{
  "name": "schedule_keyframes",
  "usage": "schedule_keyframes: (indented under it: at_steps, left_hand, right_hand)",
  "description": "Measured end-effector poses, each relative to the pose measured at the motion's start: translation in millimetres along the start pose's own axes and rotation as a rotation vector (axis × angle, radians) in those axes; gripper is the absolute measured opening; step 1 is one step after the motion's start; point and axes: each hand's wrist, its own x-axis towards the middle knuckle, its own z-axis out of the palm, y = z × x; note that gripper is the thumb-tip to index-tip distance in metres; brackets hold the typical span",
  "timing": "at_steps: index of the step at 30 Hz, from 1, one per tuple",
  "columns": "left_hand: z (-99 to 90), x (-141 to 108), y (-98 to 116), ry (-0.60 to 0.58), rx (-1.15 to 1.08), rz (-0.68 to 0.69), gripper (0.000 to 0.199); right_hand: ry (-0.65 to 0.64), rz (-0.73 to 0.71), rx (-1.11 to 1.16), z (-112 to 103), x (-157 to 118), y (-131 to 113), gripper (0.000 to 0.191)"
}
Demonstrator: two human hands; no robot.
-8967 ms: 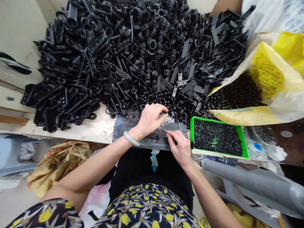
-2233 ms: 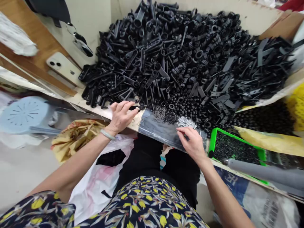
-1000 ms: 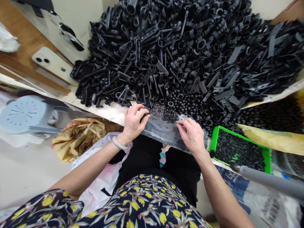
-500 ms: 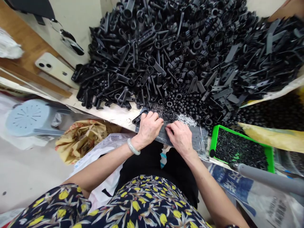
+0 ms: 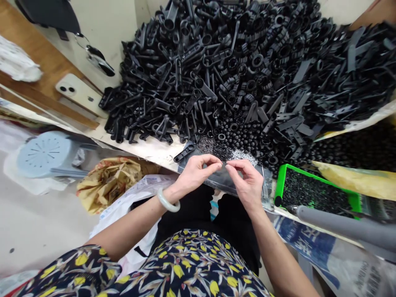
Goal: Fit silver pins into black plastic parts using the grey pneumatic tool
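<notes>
The silver pins [image 5: 244,156] lie just above the fingers of the right hand [image 5: 250,183], in a loose pile right of the frame's centre; the right hand is the nearer of the two. The pile spreads sideways, and single pins point in mixed directions. The black lever part [image 5: 185,153] lies to the upper left of the left hand [image 5: 193,174], near the back of that hand and away from its fingertips. Its long axis runs from lower left to upper right.

Both hands are closed to a thumb-and-forefinger pinch, with the fingertips facing each other across a narrow gap. Whether a small piece sits in either pinch cannot be told.

The pins are thin, bright and metallic. The lever part is matt black and elongated, with openings visible along its face; it rests flat, partly on the grey sheet [image 5: 224,181] at the front edge of the table [image 5: 148,149]. Dark small fittings [image 5: 206,144] are heaped between the lever part and the pins, with round black beads [image 5: 233,134] above. The green tray [image 5: 280,185], holding fine black pieces, stands to the right of the right hand.
</notes>
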Motion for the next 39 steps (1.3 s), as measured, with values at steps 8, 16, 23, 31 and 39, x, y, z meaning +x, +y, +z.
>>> schedule_keyframes:
  at_steps: [8, 16, 23, 31, 39]
  left_hand:
    - [12.6, -20.5, 4.1, 0.009, -0.431, -0.201, 0.025]
    - [17.6, -29.9, -2.4, 0.057, -0.467, -0.238, 0.029]
    - [29.6, -44.3, -3.2, 0.088, -0.606, -0.308, 0.029]
    - [33.5, -43.7, -0.4, 0.025, -0.83, -0.441, 0.024]
    - [38.4, -45.6, -4.7, 0.035, -1.041, -0.61, 0.024]
  right_hand:
    - [-0.077, -0.007, 0.046, -2.1, -8.8, -10.0, 0.006]
    - [-0.085, -0.259, -0.208, -4.0, -21.9, -8.2, 0.019]
    - [-0.054, -0.32, -0.259, -6.5, -36.4, -8.5, 0.023]
    - [-0.11, -0.055, -0.093, -11.9, -40.7, -14.8, 0.014]
    - [-0.093, -0.231, -0.271, -7.7, -37.8, -16.6, 0.018]
